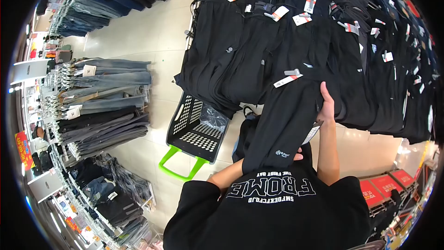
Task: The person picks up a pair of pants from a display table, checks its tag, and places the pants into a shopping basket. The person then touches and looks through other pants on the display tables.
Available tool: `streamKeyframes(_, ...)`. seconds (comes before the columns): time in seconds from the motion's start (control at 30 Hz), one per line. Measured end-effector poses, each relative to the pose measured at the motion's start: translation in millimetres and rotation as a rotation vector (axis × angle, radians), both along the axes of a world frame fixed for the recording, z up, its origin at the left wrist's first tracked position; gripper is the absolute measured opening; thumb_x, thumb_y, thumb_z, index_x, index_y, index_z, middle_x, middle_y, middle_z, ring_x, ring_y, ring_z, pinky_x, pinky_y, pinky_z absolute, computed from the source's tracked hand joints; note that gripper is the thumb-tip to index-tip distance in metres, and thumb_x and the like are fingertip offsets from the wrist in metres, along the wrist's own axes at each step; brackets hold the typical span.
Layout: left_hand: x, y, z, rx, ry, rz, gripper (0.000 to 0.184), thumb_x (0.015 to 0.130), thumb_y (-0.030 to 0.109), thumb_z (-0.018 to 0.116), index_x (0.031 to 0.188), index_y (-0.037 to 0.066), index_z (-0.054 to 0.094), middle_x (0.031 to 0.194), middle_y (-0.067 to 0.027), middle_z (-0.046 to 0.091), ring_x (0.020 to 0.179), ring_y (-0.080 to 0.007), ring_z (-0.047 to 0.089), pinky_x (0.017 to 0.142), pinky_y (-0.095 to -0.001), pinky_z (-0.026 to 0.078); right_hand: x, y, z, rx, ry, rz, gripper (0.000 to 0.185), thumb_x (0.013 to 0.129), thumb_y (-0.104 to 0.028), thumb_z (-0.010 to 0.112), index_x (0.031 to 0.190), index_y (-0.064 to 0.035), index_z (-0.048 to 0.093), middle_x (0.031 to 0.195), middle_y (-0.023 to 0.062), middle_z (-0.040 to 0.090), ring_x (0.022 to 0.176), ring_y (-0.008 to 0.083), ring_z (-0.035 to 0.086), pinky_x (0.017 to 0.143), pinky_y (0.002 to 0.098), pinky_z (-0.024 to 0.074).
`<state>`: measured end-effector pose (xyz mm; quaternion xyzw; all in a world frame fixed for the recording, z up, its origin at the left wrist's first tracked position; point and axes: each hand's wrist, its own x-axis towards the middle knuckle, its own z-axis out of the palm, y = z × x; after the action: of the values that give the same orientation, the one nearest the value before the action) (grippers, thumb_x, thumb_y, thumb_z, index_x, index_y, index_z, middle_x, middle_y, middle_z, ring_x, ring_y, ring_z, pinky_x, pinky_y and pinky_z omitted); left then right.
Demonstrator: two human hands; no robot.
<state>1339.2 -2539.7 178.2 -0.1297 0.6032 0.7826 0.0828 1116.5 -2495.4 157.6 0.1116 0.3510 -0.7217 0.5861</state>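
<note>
A folded pair of black sweatpants (282, 115) lies across my left forearm, in front of my chest. It has a white-and-orange price tag (287, 81) with a grey security tag at the waist and a small white print near the lower end. My right hand (326, 106) holds its right edge near the waist, thumb stretched upward. My left hand (298, 154) is mostly hidden beneath the sweatpants; only its curled fingers show at the right edge. A white printed label (312, 132) hangs between the two hands.
A rack of black trousers (217, 51) with tags stands ahead. A black shopping basket (196, 129) with a lime-green handle (182, 169) sits on the floor at left, a clear plastic package (212, 115) inside. Jeans (111, 81) hang further left. Red boxes (386, 185) stand at right.
</note>
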Motion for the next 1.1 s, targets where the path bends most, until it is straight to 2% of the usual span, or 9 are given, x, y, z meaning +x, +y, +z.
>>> streamKeyframes(0.23, -13, 8, 2, 0.375, -0.039, -0.282, 0.028, 0.085, 0.024, 0.071, 0.1, 0.002, 0.064, 0.079, -0.0032, 0.064, 0.073, -0.0091, 0.06, 0.063, -0.0222, 0.05, 9, 65, 15, -0.07, 0.051, -0.269, 0.066, 0.098, -0.05, 0.036, 0.129, 0.0069, 0.046, 0.127, 0.0205, 0.054, 0.114, 0.0305, 0.057, 0.098, 0.0421, 0.0463)
streamKeyframes(0.33, -20, 18, 2, 0.515, -0.074, -0.418, 0.029, 0.085, 0.024, 0.071, 0.101, 0.002, 0.063, 0.08, -0.0031, 0.064, 0.073, -0.009, 0.061, 0.062, -0.0219, 0.05, 24, 116, 8, -0.107, 0.111, -0.425, 0.064, 0.098, -0.048, 0.035, 0.13, 0.0071, 0.045, 0.129, 0.0212, 0.053, 0.116, 0.0313, 0.056, 0.099, 0.0429, 0.0456)
streamKeyframes(0.47, -30, 32, 1, 0.6, -0.124, -0.482, 0.03, 0.085, 0.025, 0.072, 0.103, 0.002, 0.063, 0.08, -0.003, 0.065, 0.073, -0.0089, 0.061, 0.062, -0.0216, 0.05, 28, 173, -17, 0.003, 0.194, -0.578, 0.062, 0.099, -0.046, 0.035, 0.132, 0.0055, 0.043, 0.13, 0.0221, 0.051, 0.117, 0.0318, 0.055, 0.1, 0.0436, 0.0447)
streamKeyframes(0.67, -49, 69, -1, 0.56, -0.213, -0.46, 0.032, 0.085, 0.025, 0.072, 0.105, 0.001, 0.063, 0.082, -0.0029, 0.065, 0.073, -0.0087, 0.061, 0.062, -0.021, 0.05, 7, 184, -18, -0.105, 0.119, -0.585, 0.063, 0.098, -0.047, 0.035, 0.134, 0.0046, 0.042, 0.13, 0.0212, 0.052, 0.117, 0.0323, 0.054, 0.101, 0.0435, 0.0443)
streamKeyframes(0.8, -95, 104, 14, 0.415, -0.408, -0.532, 0.039, 0.085, 0.025, 0.072, 0.113, 0.001, 0.06, 0.086, -0.002, 0.066, 0.071, -0.0074, 0.061, 0.062, -0.0197, 0.05, -34, 213, -36, -0.153, 0.053, -0.492, 0.07, 0.095, -0.054, 0.039, 0.129, 0.0059, 0.047, 0.127, 0.0201, 0.054, 0.115, 0.0307, 0.056, 0.099, 0.0424, 0.0457)
streamKeyframes(0.9, -125, 145, 8, 0.46, -0.409, -0.464, 0.04, 0.084, 0.025, 0.072, 0.113, 0.0, 0.059, 0.086, -0.002, 0.066, 0.069, -0.0068, 0.06, 0.061, -0.0202, 0.05, -69, 250, -36, -0.072, 0.09, -0.528, 0.069, 0.095, -0.055, 0.038, 0.126, 0.0061, 0.051, 0.124, 0.0198, 0.057, 0.111, 0.0303, 0.059, 0.096, 0.0416, 0.048)
streamKeyframes(0.97, -149, 167, 18, 0.354, -0.432, -0.49, 0.039, 0.084, 0.023, 0.072, 0.113, 0.0, 0.059, 0.084, -0.0025, 0.066, 0.068, -0.0074, 0.061, 0.059, -0.0207, 0.05, -90, 280, -36, -0.162, 0.069, -0.531, 0.069, 0.095, -0.055, 0.038, 0.126, 0.0061, 0.05, 0.125, 0.0198, 0.056, 0.112, 0.0299, 0.058, 0.096, 0.0416, 0.0475)
streamKeyframes(1.0, -162, 176, 27, 0.331, -0.395, -0.515, 0.039, 0.086, 0.025, 0.07, 0.114, -0.001, 0.059, 0.084, -0.0027, 0.066, 0.07, -0.0074, 0.061, 0.063, -0.0212, 0.05, -98, 292, -33, -0.239, 0.051, -0.522, 0.069, 0.095, -0.055, 0.038, 0.127, 0.0061, 0.05, 0.126, 0.0198, 0.056, 0.113, 0.0295, 0.058, 0.097, 0.0417, 0.0471)
streamKeyframes(1.1, -192, 206, 34, 0.285, -0.343, -0.612, 0.039, 0.089, 0.027, 0.066, 0.114, -0.001, 0.059, 0.083, -0.0029, 0.066, 0.073, -0.0073, 0.061, 0.068, -0.0218, 0.051, -115, 327, -17, -0.234, 0.094, -0.625, 0.068, 0.096, -0.053, 0.039, 0.128, 0.0057, 0.048, 0.128, 0.0194, 0.054, 0.115, 0.0289, 0.056, 0.099, 0.0415, 0.0457)
